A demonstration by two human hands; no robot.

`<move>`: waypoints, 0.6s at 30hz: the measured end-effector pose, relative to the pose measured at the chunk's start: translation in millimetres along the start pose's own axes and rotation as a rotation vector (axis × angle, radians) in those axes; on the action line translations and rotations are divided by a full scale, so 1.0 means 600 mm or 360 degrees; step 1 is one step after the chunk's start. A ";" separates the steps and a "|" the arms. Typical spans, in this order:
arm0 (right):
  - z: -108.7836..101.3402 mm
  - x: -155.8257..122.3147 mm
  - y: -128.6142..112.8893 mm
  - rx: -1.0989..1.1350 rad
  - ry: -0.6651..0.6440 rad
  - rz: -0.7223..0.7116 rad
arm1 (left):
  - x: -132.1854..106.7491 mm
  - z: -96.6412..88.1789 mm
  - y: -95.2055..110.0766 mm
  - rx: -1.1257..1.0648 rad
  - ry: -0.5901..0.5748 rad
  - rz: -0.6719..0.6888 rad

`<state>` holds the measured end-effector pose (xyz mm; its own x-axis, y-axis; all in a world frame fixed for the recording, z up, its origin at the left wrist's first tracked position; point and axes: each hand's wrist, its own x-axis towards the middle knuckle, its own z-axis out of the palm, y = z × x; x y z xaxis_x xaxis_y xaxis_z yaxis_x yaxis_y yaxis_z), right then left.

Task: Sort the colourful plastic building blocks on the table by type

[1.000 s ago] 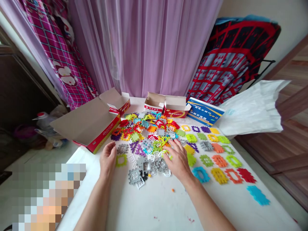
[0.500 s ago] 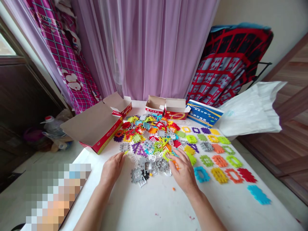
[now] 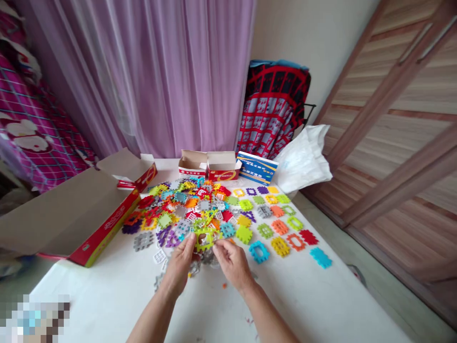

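Between my two hands, just above the near edge of the pile, is a lime-green interlocking block piece (image 3: 206, 232) with an open middle. My left hand (image 3: 181, 263) pinches its left side between thumb and fingers. At its right edge, my right hand (image 3: 233, 263) has thumb and fingertips closed on it. Beyond them spreads a heap of plastic interlocking pieces (image 3: 192, 202) in many colours. Grey pieces lie partly hidden beneath my hands. A white lattice window piece (image 3: 159, 256) rests left of my left hand.
Rows of separate flat pieces, including a blue one (image 3: 320, 257), lie on the right of the white table (image 3: 314, 305). A large open red box (image 3: 110, 226) stands left. Behind the heap are small red boxes (image 3: 223, 174), a blue box (image 3: 256, 169) and a white bag (image 3: 303, 159).
My hands have come together from either side of the pile and now hold the lime-green piece between them. The view has turned to the right.
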<state>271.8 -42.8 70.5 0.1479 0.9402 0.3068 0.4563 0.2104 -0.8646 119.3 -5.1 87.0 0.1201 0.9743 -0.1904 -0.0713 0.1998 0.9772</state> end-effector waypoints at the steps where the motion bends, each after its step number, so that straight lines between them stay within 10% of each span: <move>1: -0.005 0.000 0.002 0.0029 0.0016 0.0030 | 0.003 0.012 -0.003 0.0041 -0.0045 0.0021; 12: -0.043 -0.006 0.041 0.0180 0.0205 0.0044 | 0.010 0.034 -0.049 0.0185 -0.0285 -0.0070; 18: -0.053 -0.012 0.027 -0.0355 0.0140 -0.0135 | 0.011 0.034 -0.046 0.0134 -0.0247 -0.0073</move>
<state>305.9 -54.8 66.6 0.1722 0.8926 0.4166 0.6510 0.2142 -0.7282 142.3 -6.5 60.6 0.2734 0.9353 -0.2248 0.0204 0.2280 0.9734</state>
